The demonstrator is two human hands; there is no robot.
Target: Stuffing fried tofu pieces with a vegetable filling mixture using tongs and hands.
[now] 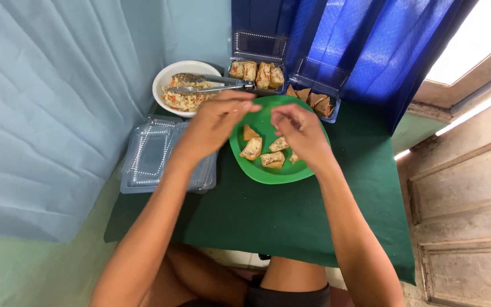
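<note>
Item one: my left hand (214,122), at centre frame, raised over the left rim of the green plate (308,170). Its fingers are loosely curled with the tips drawn together; I cannot tell whether they pinch anything.

Item two: my right hand (299,133), just beside the left, above the plate's middle. Fingers bent, tips close together; I see nothing gripped, though the palm side is hidden.

Item three: the plate, centre of the green-covered worktop (291,222), carrying several pieces of filled pastry (252,149) under and between the hands.

Item four: a white bowl (163,79) of mixed salad at upper left, metal tongs (206,84) resting in it.

Item five: two open clear boxes at top centre, one with rolls (257,73), one with triangular pieces (316,102).

Item six: stacked clear lids (152,156) at left of the plate.

Judgement: I read this as arranging pieces on the plate, part-way through. A next move would call for lowering the fingers onto one piece without knocking its neighbours.
</note>
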